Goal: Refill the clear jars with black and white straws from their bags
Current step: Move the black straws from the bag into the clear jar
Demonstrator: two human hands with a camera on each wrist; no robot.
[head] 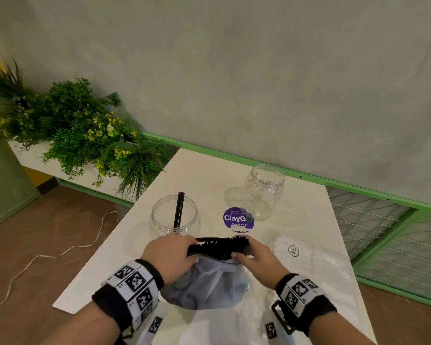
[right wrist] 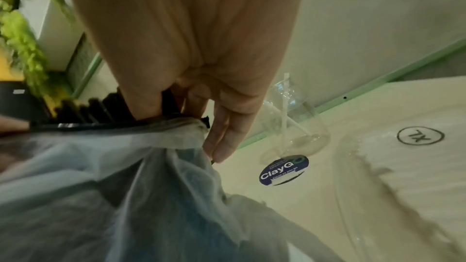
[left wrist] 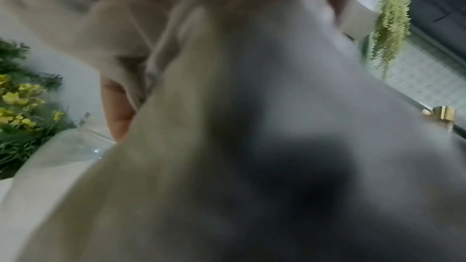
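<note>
At frame centre, left hand (head: 171,255) and right hand (head: 256,257) both gripped the bag (head: 207,285) of black straws (head: 218,245); the near jar (head: 174,216) above held a few.

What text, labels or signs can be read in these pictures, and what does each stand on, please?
"ClayGo" and "Clean as you go": round purple sticker on the white table.
"XL", circled: clear bag of white straws.
Small line atop the sticker: too small to read.
Wristband markers: patterns, no words.
</note>
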